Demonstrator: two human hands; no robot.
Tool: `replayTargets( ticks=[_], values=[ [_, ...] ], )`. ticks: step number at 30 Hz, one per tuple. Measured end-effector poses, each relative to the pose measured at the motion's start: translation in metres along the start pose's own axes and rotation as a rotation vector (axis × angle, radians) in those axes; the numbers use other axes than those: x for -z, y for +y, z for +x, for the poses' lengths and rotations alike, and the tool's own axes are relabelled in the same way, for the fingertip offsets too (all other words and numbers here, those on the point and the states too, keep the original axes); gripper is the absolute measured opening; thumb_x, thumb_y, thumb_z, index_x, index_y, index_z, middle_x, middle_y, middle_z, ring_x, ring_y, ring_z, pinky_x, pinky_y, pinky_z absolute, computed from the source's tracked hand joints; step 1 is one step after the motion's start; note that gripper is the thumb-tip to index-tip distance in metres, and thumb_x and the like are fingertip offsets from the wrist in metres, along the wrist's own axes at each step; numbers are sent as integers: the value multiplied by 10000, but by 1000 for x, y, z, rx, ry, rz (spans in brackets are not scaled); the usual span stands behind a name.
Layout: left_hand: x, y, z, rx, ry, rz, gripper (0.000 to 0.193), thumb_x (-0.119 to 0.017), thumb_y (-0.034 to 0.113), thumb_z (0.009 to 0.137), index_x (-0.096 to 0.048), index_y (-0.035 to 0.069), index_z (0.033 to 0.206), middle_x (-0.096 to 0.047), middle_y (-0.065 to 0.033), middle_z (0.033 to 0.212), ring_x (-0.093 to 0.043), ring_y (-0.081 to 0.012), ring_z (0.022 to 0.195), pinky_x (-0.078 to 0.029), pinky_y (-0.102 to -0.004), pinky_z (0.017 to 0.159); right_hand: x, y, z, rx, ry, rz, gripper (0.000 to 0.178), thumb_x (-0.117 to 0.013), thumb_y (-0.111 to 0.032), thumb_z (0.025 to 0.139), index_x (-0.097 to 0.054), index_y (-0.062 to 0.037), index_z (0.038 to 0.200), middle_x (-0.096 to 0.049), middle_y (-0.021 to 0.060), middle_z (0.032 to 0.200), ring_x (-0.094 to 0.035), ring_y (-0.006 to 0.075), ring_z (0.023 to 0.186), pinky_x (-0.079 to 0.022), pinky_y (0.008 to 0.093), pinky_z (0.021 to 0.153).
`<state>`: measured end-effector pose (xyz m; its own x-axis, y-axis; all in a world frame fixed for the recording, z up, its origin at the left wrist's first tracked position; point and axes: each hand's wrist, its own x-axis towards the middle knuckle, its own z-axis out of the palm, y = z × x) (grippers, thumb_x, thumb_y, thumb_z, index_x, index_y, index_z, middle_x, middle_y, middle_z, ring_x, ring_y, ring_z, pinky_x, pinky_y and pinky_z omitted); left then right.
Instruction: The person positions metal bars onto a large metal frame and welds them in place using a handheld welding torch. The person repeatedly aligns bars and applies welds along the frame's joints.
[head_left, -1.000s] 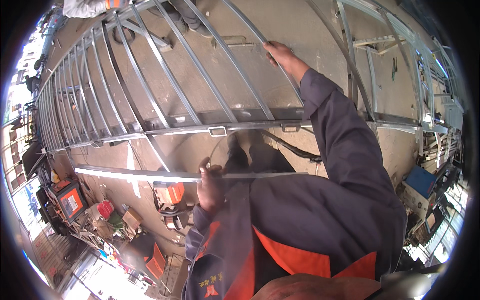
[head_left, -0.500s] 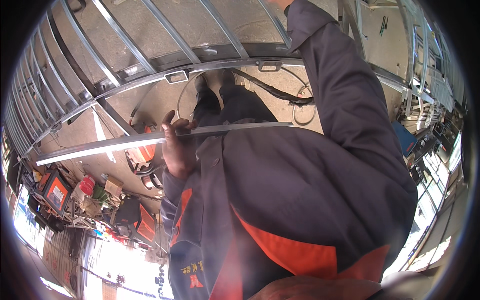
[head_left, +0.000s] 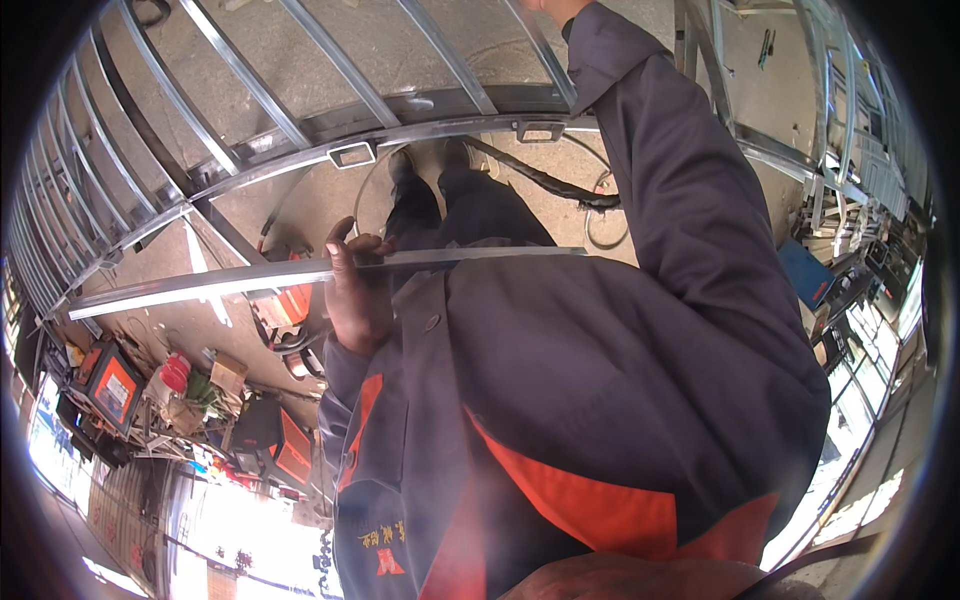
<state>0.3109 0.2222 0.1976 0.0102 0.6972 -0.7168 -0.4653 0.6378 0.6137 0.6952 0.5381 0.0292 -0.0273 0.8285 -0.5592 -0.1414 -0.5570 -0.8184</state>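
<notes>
While a slim, silvery metal bar [head_left: 220, 278] is held crosswise before the jacket [head_left: 600, 350] by the left hand [head_left: 358, 300], fingers curled around it, some concrete floor [head_left: 320, 203] is left open toward the barred metal frame [head_left: 450, 106]. The bar is brightly lit leftward. The right hand [head_left: 548, 4] is cut off above; its fingers cannot be made out.

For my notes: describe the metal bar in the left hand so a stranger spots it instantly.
Find the big barred metal frame across the top, then drop to the left hand below it, left of centre. That hand holds the long metal bar. Unlike the frame's slanting bars, it runs nearly level, one side gleaming white.
</notes>
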Motion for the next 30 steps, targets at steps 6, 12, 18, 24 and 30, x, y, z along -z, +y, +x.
replayTargets(
  ticks=[6,12,18,24,30],
  values=[
    [-10,10,0,-27,-84,127,723,-424,593,1071,-406,-16,1461,-657,-87,997,-651,-199,1016,-498,-355,994,-13,-22,-45,700,603,-1012,454,-614,-440,1023,-651,-33,1222,-729,126,1035,-689,244,839,-558,377,756],
    [-45,31,10,-88,-202,155,758,-459,614,1048,-362,-16,1460,-592,-57,964,-612,-212,970,-416,-502,1125,-78,5,-251,460,-242,-603,562,-716,-329,980,-528,-71,1442,-649,120,1262,-656,229,1104,-520,390,963],
    [-89,33,31,-85,-350,-73,707,-498,533,1059,-364,-22,1477,-609,-75,1002,-603,-215,969,-422,-499,1116,-77,44,-363,14,-415,-481,580,-677,-409,984,-528,-107,1457,-721,116,1117,-707,219,971,-548,371,873],
    [-130,24,30,-3,-479,404,632,-508,379,1094,-268,81,1598,-618,-187,1338,-575,-302,1307,-486,-433,1082,-36,58,-401,84,-114,-509,470,-679,-363,990,-605,-125,1388,-723,102,883,-690,154,746,-554,354,733],
    [-111,15,32,74,-561,397,581,-557,307,1087,-380,14,1556,-580,-153,1393,-615,-205,1192,-515,-342,995,29,47,-356,27,245,-435,487,-627,-384,1035,-604,-32,1372,-618,46,693,-599,115,622,-491,324,599]
  ],
)
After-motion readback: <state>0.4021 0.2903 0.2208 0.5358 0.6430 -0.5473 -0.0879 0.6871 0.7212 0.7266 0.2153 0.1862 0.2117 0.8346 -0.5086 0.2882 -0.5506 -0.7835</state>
